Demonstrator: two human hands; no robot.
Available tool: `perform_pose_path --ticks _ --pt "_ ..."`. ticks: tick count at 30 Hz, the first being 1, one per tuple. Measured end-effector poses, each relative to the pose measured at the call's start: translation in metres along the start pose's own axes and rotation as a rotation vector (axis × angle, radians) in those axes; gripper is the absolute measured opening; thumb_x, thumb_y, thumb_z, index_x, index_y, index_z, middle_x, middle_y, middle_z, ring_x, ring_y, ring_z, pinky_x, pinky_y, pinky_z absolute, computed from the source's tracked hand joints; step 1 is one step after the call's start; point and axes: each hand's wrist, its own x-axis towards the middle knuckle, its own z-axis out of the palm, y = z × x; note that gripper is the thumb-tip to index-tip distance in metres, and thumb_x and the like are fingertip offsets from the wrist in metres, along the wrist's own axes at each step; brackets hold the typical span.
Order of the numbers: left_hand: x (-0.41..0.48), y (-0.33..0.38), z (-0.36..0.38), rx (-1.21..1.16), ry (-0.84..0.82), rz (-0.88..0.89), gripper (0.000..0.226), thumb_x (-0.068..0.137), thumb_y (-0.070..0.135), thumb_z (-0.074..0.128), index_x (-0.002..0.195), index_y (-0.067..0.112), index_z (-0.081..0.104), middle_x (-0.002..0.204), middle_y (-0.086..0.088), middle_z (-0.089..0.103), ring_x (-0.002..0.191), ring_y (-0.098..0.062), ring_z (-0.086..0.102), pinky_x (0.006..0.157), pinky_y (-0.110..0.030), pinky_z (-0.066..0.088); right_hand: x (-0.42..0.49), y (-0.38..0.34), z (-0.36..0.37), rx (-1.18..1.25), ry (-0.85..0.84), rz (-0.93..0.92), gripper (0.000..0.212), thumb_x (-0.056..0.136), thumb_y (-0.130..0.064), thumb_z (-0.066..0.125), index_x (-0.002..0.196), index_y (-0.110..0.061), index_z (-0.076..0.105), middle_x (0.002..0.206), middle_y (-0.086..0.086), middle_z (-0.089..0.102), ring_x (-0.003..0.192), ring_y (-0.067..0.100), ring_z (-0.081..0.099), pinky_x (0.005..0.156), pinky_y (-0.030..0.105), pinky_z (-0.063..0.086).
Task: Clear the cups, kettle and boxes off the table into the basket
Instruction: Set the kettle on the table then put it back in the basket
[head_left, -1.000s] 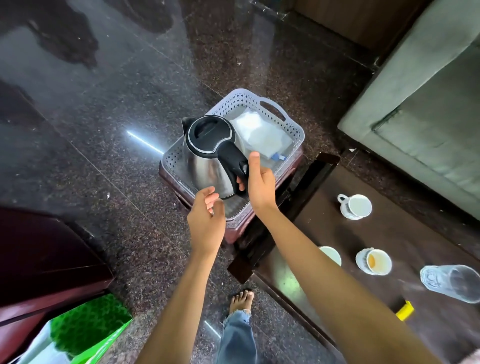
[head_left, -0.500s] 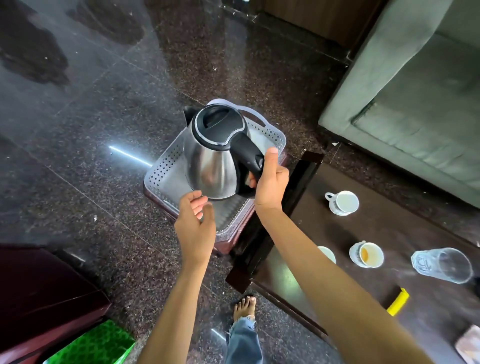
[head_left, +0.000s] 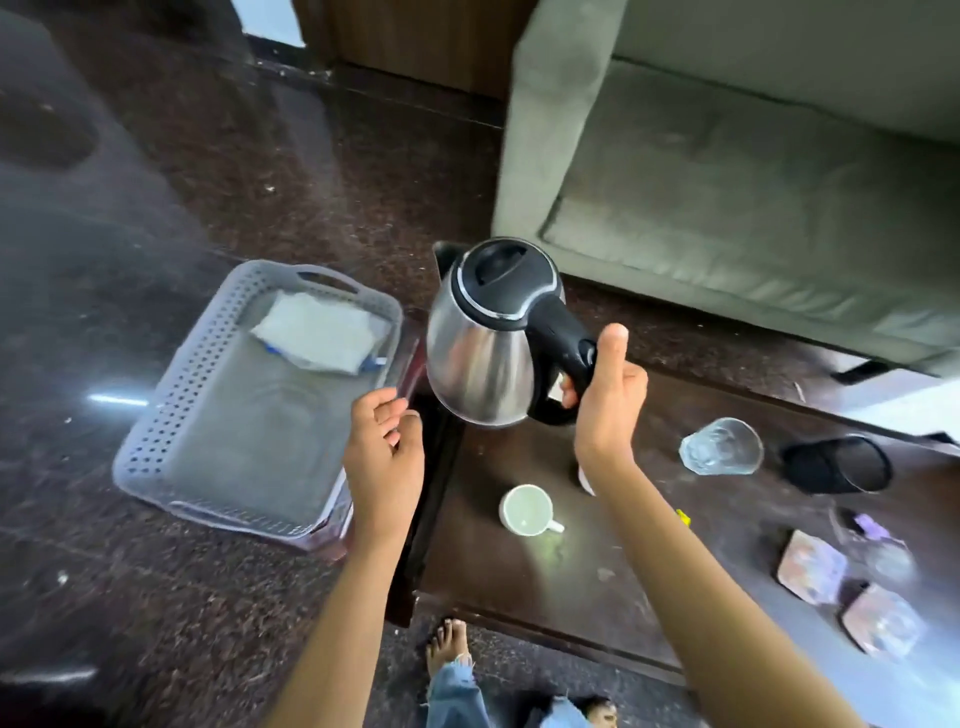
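while the right hand (head_left: 608, 410) grips its black handle (head_left: 566, 338), the steel kettle (head_left: 483, 358) looks heavy, slick; left hand (head_left: 384, 452) loose, empty, basket (head_left: 171, 415) at nine o'clock.

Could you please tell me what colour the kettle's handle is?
Black, like the lid; the kettle body is shiny steel. The head view shows it best.
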Motion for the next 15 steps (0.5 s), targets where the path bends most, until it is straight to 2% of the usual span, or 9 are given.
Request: perform_pose_path --ticks 6,8,12,15 --pt "-0.034 0.014 0.082 -0.029 -0.210 0.071 0.023 0.090 0.008 0.056 0.112 0.014 0.056 0.103 0.003 0.063 0.094 -0.006 0.061 0.077 -0.002 0.043 0.015 0.010 -0.107 -0.084 0.190 0.040 0.067 0.086 -0.066 0.038 0.039 -0.020 0.042 0.038 -0.004 0.045 0.038 0.011 0.038 0.041 0.019 0.034" --pt "-0.048 0.016 0.108 -0.034 -0.280 0.074 0.020 0.090 0.008 0.056 0.109 0.016 0.057 0.100 0.005 0.064 0.093 -0.005 0.061 0.077 -0.001 0.042 0.017 0.015 -0.142 -0.140 0.270 0.050 0.070 0.086 -0.068 0.038 0.041 -0.014 0.042 0.038 -0.003 0.046 0.038 0.011 0.039 0.042 0.019 0.035" --pt "-0.078 0.015 0.160 -0.014 -0.458 0.069 0.021 0.091 0.009 0.056 0.110 0.016 0.057 0.103 0.005 0.063 0.092 -0.001 0.061 0.078 -0.003 0.044 0.021 0.023 -0.209 -0.232 0.423 0.090 0.077 0.082 -0.072 0.041 0.048 -0.003 0.034 0.045 0.004 0.038 0.047 0.017 0.034 0.052 0.029 0.032" --pt "-0.100 0.009 0.197 0.027 -0.616 0.088 0.025 0.093 0.013 0.055 0.118 0.014 0.055 0.112 0.002 0.062 0.095 -0.005 0.060 0.078 -0.005 0.043 0.021 0.025 -0.251 -0.290 0.472 0.152 0.072 0.080 -0.072 0.040 0.041 -0.012 0.036 0.038 -0.004 0.038 0.040 0.013 0.034 0.049 0.027 0.033"
